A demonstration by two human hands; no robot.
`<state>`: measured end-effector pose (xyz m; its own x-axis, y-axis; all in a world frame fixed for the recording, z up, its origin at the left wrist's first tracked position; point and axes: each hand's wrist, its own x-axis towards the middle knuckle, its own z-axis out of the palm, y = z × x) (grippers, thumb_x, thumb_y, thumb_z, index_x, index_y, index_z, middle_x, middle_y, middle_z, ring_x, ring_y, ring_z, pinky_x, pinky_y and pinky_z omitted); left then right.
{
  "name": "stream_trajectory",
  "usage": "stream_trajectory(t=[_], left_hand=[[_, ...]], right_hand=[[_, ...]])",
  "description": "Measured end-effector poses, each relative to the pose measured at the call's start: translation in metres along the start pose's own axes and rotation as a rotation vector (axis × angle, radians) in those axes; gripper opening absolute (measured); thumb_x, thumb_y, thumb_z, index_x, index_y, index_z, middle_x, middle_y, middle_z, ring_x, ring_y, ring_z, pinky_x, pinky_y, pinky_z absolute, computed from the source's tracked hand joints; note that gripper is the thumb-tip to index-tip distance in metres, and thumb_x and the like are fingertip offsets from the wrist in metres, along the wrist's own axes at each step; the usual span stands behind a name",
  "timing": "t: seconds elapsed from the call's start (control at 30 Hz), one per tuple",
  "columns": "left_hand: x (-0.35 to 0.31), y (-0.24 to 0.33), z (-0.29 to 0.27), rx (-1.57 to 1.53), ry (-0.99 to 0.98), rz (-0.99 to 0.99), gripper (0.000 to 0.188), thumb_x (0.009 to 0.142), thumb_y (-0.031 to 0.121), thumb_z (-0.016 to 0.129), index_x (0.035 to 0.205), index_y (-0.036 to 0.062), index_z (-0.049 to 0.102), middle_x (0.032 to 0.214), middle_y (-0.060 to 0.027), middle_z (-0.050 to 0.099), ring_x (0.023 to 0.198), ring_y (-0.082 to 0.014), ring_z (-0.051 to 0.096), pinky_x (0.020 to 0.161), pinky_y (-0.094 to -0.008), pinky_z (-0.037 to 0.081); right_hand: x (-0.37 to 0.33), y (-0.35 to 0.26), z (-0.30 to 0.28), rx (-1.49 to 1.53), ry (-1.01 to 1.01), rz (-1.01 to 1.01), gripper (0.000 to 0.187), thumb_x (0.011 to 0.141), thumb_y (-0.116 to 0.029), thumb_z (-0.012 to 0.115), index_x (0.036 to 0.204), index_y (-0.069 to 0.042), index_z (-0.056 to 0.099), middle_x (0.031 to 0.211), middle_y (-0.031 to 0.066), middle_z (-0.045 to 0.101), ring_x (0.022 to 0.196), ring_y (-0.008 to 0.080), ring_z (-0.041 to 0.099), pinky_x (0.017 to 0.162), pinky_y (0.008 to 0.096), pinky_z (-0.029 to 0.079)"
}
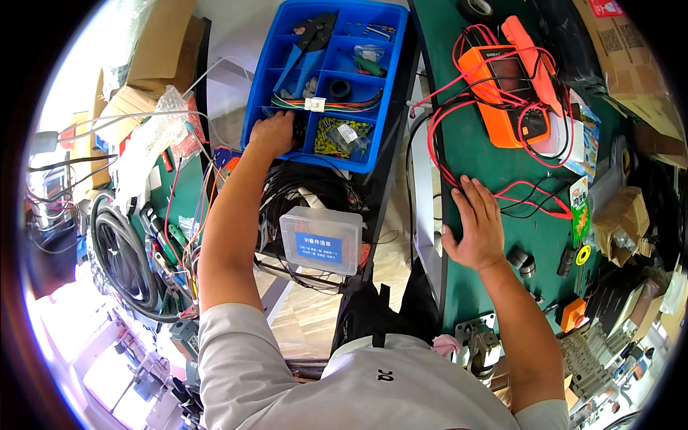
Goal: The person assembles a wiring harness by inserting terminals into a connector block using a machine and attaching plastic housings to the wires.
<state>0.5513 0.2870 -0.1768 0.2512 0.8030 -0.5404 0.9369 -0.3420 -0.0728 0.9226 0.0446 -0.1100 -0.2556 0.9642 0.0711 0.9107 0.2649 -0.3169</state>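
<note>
My left hand reaches into the near-left compartment of a blue divided parts box. Its fingers are curled together and their tips are hidden, so what they grip cannot be made out; small dark parts show beside them. Just beyond lies a bundle of coloured wires with a white connector. Yellow terminals and a small plastic bag fill the compartment to the right. My right hand rests flat and open on the green bench mat, holding nothing, close to red and black test leads.
Blue-handled crimping pliers lie in the box's far compartments. A clear plastic case sits on black cables nearer me. On the right bench are an orange multimeter and black cylindrical parts. Tools and coiled hose crowd the left bench.
</note>
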Motion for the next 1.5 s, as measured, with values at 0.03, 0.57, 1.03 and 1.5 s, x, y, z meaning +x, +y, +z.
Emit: stream_trajectory(t=[0.03,0.57,1.03,1.5], left_hand=[[-0.004,0.0,-0.005,-0.011,0.009,-0.004,0.067,0.075,0.029,0.081,0.132,0.007,0.053,0.129,-0.0163,0.058,0.116,-0.0367,0.059,0.097,-0.0497,0.048],[-0.145,0.043,0.033,-0.25,0.53,-0.015,0.083,0.073,0.017,0.082,0.144,0.008,0.041,0.134,-0.0191,0.054,0.125,-0.0397,0.05,0.098,-0.0455,0.046],[-0.149,0.013,0.083,-0.267,0.591,-0.155,0.04,0.075,0.018,0.079,0.109,0.0078,0.062,0.098,-0.0117,0.062,0.099,-0.0357,0.058,0.087,-0.0456,0.044],[-0.203,0.045,0.093,-0.544,0.838,0.187,0.043,0.061,-0.003,0.069,0.101,0.0056,0.058,0.094,-0.0099,0.064,0.091,-0.0319,0.061,0.094,-0.0473,0.048]], right_hand=[[0.0,0.0,0.001,0.001,0.005,-0.004,0.065,0.076,-0.029,0.066,0.133,-0.002,0.051,0.148,0.0184,0.043,0.137,0.0367,0.039,0.113,0.0511,0.032],[0.0,0.0,0.004,0.006,0.051,-0.017,0.063,0.075,-0.026,0.067,0.131,-0.003,0.052,0.147,0.017,0.045,0.134,0.0368,0.042,0.11,0.0502,0.035],[0.001,-0.001,0.004,-0.009,0.056,-0.032,0.065,0.073,-0.023,0.068,0.133,-0.003,0.051,0.147,0.0165,0.045,0.134,0.0375,0.041,0.11,0.0498,0.035],[0.0,0.001,0.005,-0.025,0.038,-0.054,0.066,0.074,-0.022,0.066,0.135,-0.002,0.049,0.148,0.0186,0.044,0.135,0.0389,0.041,0.111,0.0498,0.032]])
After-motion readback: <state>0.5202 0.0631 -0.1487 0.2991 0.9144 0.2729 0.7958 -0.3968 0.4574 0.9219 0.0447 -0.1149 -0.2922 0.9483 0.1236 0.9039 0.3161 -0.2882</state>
